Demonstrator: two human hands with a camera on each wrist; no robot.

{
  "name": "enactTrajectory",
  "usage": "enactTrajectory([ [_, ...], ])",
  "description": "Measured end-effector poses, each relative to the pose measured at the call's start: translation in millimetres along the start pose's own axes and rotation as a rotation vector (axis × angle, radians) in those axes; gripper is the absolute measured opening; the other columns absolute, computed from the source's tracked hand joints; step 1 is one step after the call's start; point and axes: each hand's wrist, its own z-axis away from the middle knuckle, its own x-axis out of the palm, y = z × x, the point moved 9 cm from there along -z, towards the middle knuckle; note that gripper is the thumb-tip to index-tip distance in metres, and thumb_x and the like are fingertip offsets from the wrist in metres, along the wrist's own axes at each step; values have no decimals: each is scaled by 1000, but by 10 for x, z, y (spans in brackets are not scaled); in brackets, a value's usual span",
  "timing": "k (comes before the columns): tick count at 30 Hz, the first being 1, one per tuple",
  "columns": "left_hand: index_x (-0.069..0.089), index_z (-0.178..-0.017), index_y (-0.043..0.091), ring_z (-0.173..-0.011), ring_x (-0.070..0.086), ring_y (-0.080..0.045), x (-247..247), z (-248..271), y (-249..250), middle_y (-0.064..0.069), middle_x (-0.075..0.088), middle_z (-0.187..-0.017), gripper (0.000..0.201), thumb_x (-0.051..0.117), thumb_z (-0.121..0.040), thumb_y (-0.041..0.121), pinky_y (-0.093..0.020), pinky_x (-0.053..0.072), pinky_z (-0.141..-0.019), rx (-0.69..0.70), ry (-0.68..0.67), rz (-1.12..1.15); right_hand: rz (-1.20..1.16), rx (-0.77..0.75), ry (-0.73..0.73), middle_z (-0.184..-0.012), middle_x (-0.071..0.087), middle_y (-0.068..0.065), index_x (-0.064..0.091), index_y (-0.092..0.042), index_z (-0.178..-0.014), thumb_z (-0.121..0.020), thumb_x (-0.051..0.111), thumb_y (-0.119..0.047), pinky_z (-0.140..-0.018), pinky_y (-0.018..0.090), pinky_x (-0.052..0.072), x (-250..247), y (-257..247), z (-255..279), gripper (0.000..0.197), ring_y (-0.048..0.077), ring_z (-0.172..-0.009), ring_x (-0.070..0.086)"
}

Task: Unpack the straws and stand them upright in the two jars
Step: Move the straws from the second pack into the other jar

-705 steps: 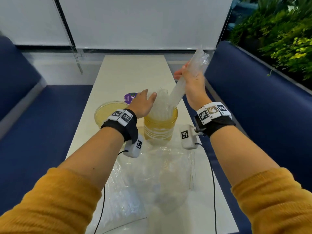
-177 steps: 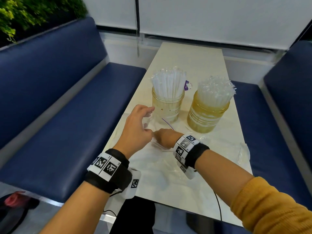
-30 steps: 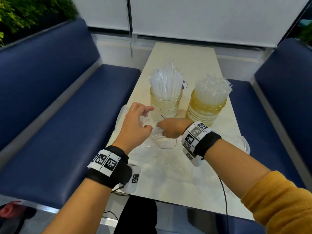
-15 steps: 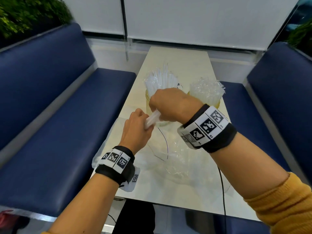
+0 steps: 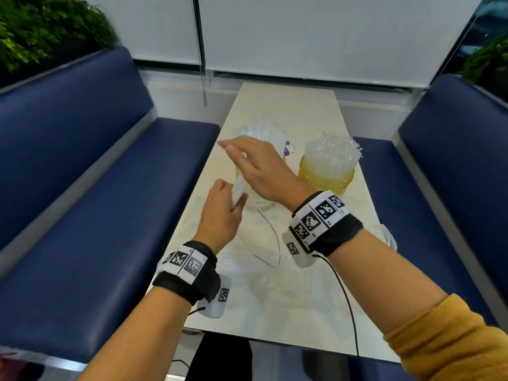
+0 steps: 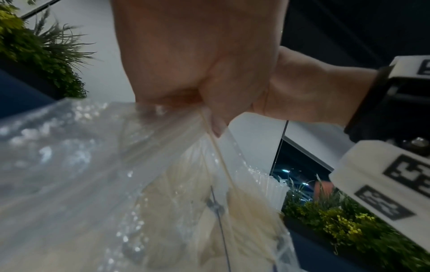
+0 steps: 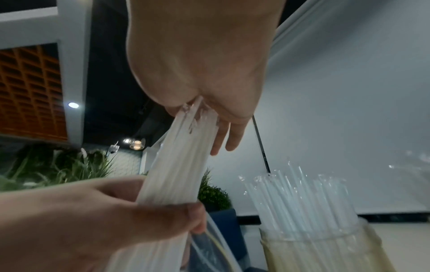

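With the left hand [image 5: 224,213] gripping the bag [image 6: 93,165], the right hand [image 5: 255,166] should pinch the straws [image 7: 179,162] firmly, drawing straight up.

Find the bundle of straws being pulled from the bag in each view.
Head: straw bundle, centre, between both hands.
Left wrist: not clearly visible; only the bag shows.
Right wrist: centre, slanting from right hand down to left hand.
Shared landmark: left jar of straws.
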Motion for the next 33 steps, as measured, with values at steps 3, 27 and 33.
enactTrajectory([
  [3,55,-102,10,-81,53,-21,-58,-23,18,-6,52,-103,24,50,-103,33,-29,45,-71,8,23,9,-408,115,221,-129,61,-2,41,-29,-140,-91,69,-37,-107,30,46,-111,147,96,57,9,-122,57],
  [27,65,-109,27,-92,53,-3,-156,94,-177,10,48,-108,31,81,-83,33,-6,39,-69,-57,-13,114,-477,69,532,-63,42,2,52,-18,-87,-103,50,-34,-58,33,40,-1141,283,-863,23,19,-59,41],
  [33,67,-109,28,-90,53,2,-205,108,-156,9,50,-107,28,79,-84,35,-6,41,-69,-44,4,92,-379,226,359,-73,51,2,54,-17,-97,-103,50,-32,-64,32,53,-446,1026,-952,17,14,-65,53],
])
